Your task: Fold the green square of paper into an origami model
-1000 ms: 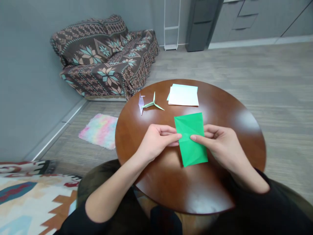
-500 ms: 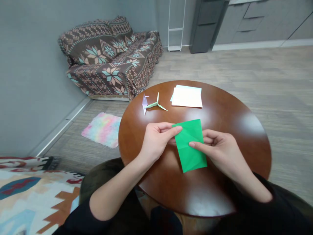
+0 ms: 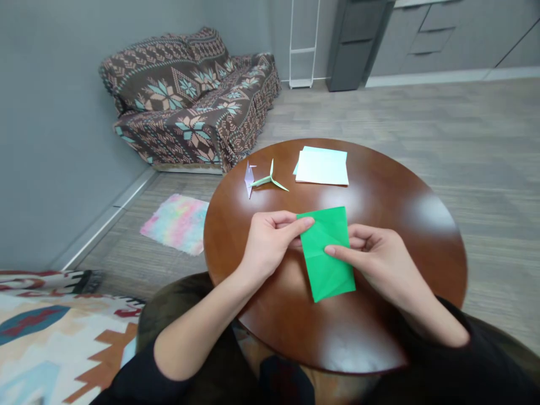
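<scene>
A green sheet of folded paper (image 3: 327,273), marked with slanting creases, is held above the round table between both hands. My left hand (image 3: 272,239) pinches its upper left corner, thumb on top and fingers behind. At the right edge my right hand (image 3: 379,253) grips the paper, its thumb lying flat on the front near the middle and the other fingers partly hidden behind. Beyond the left hand, a light green folded paper piece (image 3: 270,179) with thin pointed arms rests against a lilac folded paper piece (image 3: 249,180).
The brown round table (image 3: 405,202) carries a stack of pale paper sheets (image 3: 323,166) at its far side. A sofa with a patterned cover (image 3: 189,107) stands behind to the left, and a pastel fluffy mat (image 3: 177,222) lies on the floor.
The lower end of the green paper has shifted slightly down and left. Both hands keep nearly the same hold.
</scene>
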Tool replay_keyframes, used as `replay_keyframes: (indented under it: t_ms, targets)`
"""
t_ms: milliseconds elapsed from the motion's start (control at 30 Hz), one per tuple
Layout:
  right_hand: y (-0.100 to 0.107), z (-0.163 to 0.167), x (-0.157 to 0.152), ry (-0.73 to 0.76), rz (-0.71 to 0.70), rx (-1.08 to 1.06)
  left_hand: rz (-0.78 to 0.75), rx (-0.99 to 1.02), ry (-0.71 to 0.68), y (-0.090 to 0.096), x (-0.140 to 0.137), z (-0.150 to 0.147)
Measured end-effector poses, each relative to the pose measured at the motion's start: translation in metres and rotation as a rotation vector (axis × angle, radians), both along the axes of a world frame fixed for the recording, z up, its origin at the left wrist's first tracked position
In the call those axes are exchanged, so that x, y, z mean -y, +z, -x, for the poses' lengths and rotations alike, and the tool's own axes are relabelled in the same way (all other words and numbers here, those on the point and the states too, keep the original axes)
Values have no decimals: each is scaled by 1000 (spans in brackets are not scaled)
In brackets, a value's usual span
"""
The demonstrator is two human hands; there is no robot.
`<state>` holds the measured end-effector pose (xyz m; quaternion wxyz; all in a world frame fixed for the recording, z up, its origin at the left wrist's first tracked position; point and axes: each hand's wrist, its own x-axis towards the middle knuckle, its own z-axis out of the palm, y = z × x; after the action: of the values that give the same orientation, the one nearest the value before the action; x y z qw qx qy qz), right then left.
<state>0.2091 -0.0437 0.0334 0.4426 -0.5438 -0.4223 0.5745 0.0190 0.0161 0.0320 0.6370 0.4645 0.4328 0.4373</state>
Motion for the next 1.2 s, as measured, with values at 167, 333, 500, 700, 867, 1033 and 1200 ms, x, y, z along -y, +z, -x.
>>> replay_keyframes:
  t_ms: [167, 333, 500, 700, 867, 1033, 1200]
  targets:
    - [1, 1, 0, -3, 5, 1, -19, -40, 26, -1, 0, 0]
    - [0, 1, -1, -3, 16, -16, -32, -36, 39, -4, -1, -1]
    - [-1, 0, -1, 19, 13, -27, -55, -29, 43, -5, -1, -2]
    - [1, 0, -1, 47, 19, -15, -119, -67, 65, -2, -2, -1]
    - [0, 0, -2, 60, 42, -24, -137, -87, 66, -1, -1, -1]
    - [-1, -1, -2, 77, 56, -56, -156, -93, 71, 0, 1, -1]
    - [0, -1, -1, 87, 59, -65, -195, -123, 95, 1, 2, -2]
